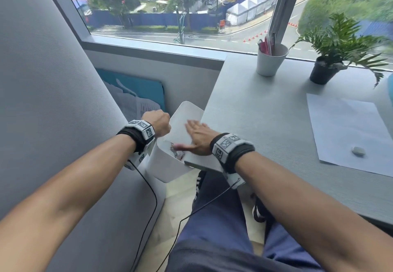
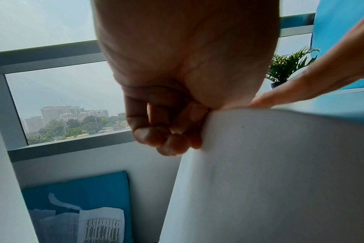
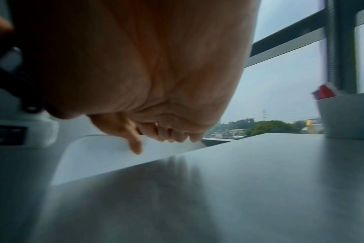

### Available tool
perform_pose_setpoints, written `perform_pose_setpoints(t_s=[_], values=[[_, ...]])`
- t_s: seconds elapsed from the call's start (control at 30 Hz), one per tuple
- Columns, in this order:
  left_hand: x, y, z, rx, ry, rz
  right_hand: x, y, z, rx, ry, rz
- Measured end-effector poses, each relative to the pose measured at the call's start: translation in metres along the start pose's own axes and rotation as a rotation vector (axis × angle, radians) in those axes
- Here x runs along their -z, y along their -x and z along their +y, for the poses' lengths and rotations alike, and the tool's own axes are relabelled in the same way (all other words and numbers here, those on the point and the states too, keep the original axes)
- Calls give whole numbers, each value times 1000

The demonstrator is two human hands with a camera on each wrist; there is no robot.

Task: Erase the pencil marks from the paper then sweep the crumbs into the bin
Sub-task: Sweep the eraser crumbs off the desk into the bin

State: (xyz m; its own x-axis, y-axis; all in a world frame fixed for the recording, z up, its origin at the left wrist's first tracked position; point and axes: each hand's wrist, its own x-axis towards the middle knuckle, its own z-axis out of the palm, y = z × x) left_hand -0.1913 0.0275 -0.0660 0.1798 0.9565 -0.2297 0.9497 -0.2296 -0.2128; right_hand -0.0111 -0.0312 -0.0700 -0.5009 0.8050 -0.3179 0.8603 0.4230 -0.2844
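A white bin (image 1: 163, 168) is held up against the left edge of the grey desk (image 1: 265, 122). My left hand (image 1: 158, 123) grips its rim, fingers (image 2: 156, 131) curled round the white wall (image 2: 270, 172). My right hand (image 1: 196, 136) is flat and spread, reaching past the desk edge over the bin's mouth, thumb pointing left; its fingers (image 3: 172, 134) look straight in the right wrist view. Some dark scraps (image 1: 177, 152) lie inside the bin. The white paper (image 1: 348, 131) lies on the desk at the right with a grey eraser (image 1: 358, 150) on it.
A white cup (image 1: 271, 61) with pens and a potted plant (image 1: 327, 67) stand at the back of the desk by the window. A grey partition (image 1: 53, 101) is on the left, with a blue folder and papers (image 1: 136, 99) behind the bin. My legs are under the desk edge.
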Motion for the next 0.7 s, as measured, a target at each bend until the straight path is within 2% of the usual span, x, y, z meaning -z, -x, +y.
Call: perform_pose_setpoints(t_s=[0.1, 0.17, 0.2, 0.27, 0.4, 0.47, 0.53, 0.6, 0.7], values=[[0, 4, 1, 0, 12, -4, 11, 15, 56, -295, 8, 90], [-1, 9, 2, -4, 6, -9, 8, 25, 82, -486, 0, 44], [-1, 11, 3, -4, 3, -9, 5, 27, 84, -534, -3, 10], [-1, 14, 4, 0, -5, -7, -3, 19, 63, -469, 7, -17], [1, 18, 6, 12, -14, -6, -24, -6, -24, -33, 63, -120], [2, 21, 8, 13, -20, -4, -27, -8, -49, 67, 44, -135], [2, 26, 8, 11, -28, 0, -22, -2, -46, 70, -9, -79], [-2, 33, 7, 12, -33, -8, -14, 11, -19, 2, -41, -13], [-8, 46, 1, 14, -19, -14, -2, 40, 41, -239, -62, 101]])
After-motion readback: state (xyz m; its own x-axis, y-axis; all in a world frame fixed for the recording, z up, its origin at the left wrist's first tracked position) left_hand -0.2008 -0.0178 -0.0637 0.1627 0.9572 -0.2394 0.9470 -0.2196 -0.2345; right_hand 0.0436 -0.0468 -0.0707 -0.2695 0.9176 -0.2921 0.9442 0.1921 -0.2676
